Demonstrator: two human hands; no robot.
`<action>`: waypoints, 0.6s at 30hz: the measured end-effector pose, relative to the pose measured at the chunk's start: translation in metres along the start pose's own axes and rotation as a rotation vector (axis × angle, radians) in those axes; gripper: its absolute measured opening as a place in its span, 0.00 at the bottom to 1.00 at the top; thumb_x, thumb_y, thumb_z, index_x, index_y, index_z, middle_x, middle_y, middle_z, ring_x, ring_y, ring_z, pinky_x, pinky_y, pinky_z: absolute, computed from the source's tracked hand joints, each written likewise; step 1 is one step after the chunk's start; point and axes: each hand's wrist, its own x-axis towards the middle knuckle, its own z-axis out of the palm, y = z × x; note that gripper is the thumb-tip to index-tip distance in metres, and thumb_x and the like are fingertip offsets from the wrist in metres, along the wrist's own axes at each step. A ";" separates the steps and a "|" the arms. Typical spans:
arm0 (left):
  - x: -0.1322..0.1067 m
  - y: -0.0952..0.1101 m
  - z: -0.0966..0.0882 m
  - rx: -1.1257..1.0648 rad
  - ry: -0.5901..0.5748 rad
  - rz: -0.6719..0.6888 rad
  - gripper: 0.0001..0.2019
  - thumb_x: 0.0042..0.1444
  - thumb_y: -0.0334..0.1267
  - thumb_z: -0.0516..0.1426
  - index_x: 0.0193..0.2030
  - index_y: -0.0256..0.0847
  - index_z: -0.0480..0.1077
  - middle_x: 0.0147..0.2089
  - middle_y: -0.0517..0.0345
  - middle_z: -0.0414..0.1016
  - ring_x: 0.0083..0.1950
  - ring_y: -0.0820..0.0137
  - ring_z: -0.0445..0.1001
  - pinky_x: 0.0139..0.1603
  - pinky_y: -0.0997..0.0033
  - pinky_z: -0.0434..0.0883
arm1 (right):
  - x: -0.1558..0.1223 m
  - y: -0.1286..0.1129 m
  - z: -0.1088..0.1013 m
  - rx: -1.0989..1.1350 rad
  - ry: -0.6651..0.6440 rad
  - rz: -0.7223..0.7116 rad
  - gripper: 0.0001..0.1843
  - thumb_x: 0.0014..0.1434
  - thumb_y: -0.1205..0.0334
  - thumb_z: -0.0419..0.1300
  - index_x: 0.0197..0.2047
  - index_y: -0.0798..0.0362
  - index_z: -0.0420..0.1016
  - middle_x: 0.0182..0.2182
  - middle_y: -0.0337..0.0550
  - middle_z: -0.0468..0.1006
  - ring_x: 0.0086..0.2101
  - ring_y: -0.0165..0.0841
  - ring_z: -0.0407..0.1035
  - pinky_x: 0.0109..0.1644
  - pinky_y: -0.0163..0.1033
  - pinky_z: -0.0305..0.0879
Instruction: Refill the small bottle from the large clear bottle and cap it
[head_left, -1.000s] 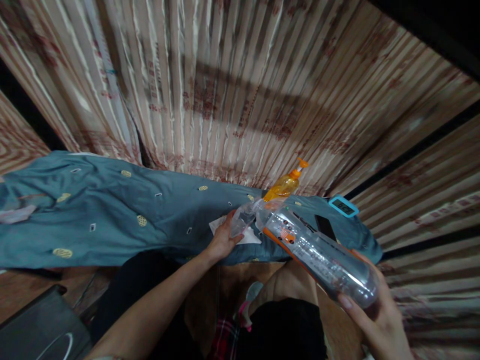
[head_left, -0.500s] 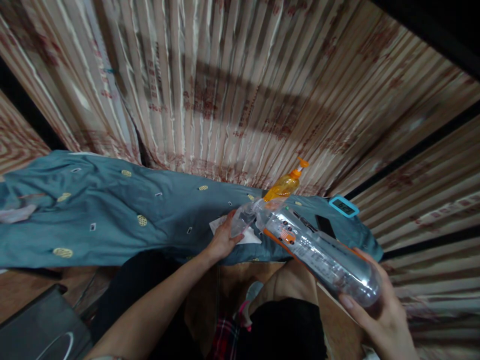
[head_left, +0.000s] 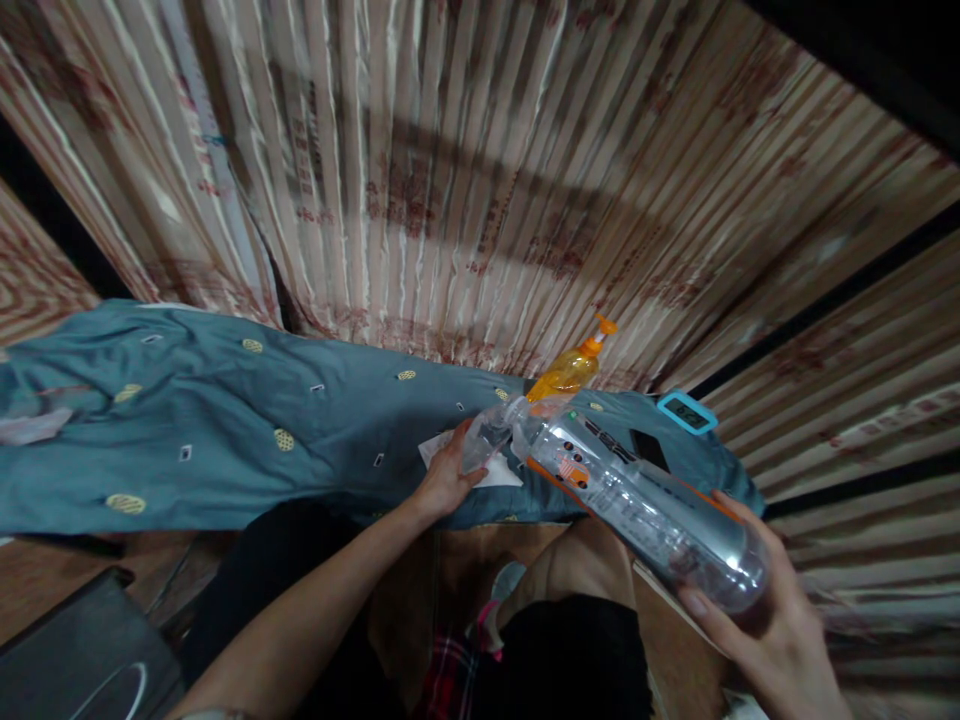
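A large clear plastic bottle [head_left: 645, 505] with a grey and orange label lies tilted in front of me, its neck pointing left. My right hand [head_left: 776, 600] is wrapped around its base. My left hand [head_left: 450, 475] is closed on a small clear plastic container [head_left: 491, 435], whose exact kind I cannot make out. This container meets the bottle's mouth, and clear plastic hides the join. Just behind stands an orange pump bottle [head_left: 562, 375], its lower part covered by the clear plastic. White paper [head_left: 499, 472] lies beneath my left hand.
Teal patterned cloth [head_left: 225, 430] covers the long surface. On its right side are a blue-framed digital clock [head_left: 687, 412] and a dark flat object [head_left: 649, 450]. Pleated curtains [head_left: 450, 180] hang close behind. A dark grey box-like object [head_left: 90, 650] stands at lower left.
My right hand and the large bottle's base have shifted slightly right, and the bottle has turned a little, showing more of its label. My left hand stays in place.
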 end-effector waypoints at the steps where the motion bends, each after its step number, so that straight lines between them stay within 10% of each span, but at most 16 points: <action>1: 0.000 0.000 0.000 0.000 0.001 0.000 0.37 0.48 0.32 0.61 0.64 0.42 0.51 0.60 0.49 0.67 0.62 0.58 0.65 0.65 0.55 0.59 | 0.000 0.001 0.000 -0.009 -0.003 0.004 0.44 0.45 0.44 0.64 0.62 0.53 0.58 0.57 0.52 0.66 0.55 0.52 0.63 0.59 0.54 0.59; 18: 0.000 -0.001 0.000 -0.015 0.004 0.017 0.37 0.48 0.32 0.61 0.64 0.44 0.50 0.60 0.49 0.67 0.62 0.58 0.65 0.65 0.53 0.59 | 0.002 0.000 -0.002 -0.020 -0.016 -0.039 0.43 0.47 0.45 0.64 0.62 0.52 0.58 0.56 0.50 0.66 0.54 0.50 0.63 0.60 0.53 0.57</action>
